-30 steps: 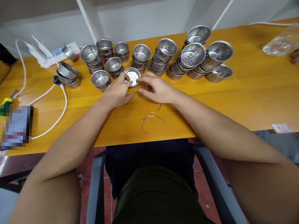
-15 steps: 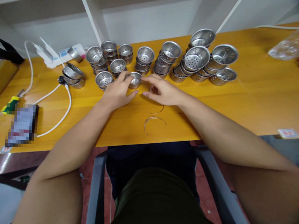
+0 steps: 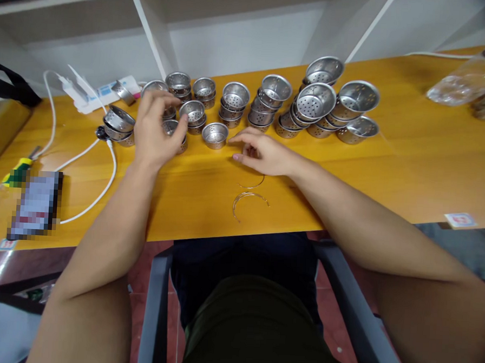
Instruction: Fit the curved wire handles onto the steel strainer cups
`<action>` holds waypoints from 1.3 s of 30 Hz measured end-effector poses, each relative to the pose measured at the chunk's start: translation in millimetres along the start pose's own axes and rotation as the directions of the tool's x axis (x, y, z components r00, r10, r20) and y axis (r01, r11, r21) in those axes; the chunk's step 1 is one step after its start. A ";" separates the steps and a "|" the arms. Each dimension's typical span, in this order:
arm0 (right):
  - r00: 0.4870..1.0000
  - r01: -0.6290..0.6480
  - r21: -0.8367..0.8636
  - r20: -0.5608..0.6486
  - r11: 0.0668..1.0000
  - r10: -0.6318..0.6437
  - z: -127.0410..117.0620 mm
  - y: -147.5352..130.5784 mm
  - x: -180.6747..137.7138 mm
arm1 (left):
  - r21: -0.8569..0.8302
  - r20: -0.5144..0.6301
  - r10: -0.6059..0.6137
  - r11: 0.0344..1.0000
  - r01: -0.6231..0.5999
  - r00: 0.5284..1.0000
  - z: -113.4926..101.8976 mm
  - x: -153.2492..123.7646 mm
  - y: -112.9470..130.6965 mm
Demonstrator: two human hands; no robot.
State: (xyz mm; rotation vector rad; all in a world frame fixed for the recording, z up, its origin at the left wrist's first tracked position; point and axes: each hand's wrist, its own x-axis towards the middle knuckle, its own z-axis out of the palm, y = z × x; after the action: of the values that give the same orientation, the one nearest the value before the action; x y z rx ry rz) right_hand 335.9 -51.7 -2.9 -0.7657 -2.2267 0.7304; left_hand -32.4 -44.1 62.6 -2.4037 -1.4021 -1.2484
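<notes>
My left hand [image 3: 158, 127] is open, its thumb spread from the curved fingers, over the stacked perforated metal cups at the left. It partly hides a cup [image 3: 170, 127] near the front and another behind; contact is unclear. A single small perforated cup [image 3: 215, 135] stands upright on the table, right of my left hand. Just beside this cup is my right hand [image 3: 262, 151], thumb and fingers apart and nothing in them. Below my right hand lie thin curved wires [image 3: 250, 195] on the tabletop.
Stacks of larger metal cups [image 3: 315, 102] stand at the back right. At the left are a power strip [image 3: 104, 94], white cables and a phone [image 3: 36, 206]. A clear plastic bag [image 3: 454, 84] lies far right. White shelving [image 3: 250, 30] rises behind the table.
My left hand has moved left, away from the single cup and over the left stacks, with its fingers spread wider. My right hand has stayed nearly in place.
</notes>
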 end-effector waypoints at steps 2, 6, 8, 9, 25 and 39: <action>1.000 -0.010 -0.001 0.004 1.000 0.010 -0.3 -1.1 -0.7 | 0.031 0.007 0.009 0.999 -0.009 1.000 -4.0 0.5 -6.8; 1.000 -0.003 0.007 0.008 1.000 0.002 0.7 -1.1 -1.2 | 0.075 0.050 0.015 0.997 -0.019 0.999 -10.1 16.1 -18.9; 1.000 0.005 0.012 0.005 1.000 -0.005 2.3 0.3 -1.2 | 0.079 0.079 -0.028 0.997 0.022 0.996 -10.6 39.1 -22.1; 1.000 0.006 0.013 0.002 1.000 -0.006 3.2 1.1 -1.1 | 0.088 0.096 -0.066 0.994 0.058 0.993 -9.9 54.7 -21.3; 0.998 -0.047 0.075 0.049 0.996 0.043 -4.0 -11.1 1.2 | 0.642 0.596 -0.427 0.762 -0.084 0.679 98.7 187.5 19.3; 0.994 -0.093 0.095 0.060 0.991 0.088 -8.4 -16.0 1.4 | 0.508 0.284 -0.357 0.843 0.176 0.890 21.3 167.4 61.2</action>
State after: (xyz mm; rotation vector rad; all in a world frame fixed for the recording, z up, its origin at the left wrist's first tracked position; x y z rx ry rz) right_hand 336.2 -59.1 13.6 -0.8113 -2.1995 0.9085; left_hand 67.7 45.0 181.9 -2.2059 -1.9361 -0.3961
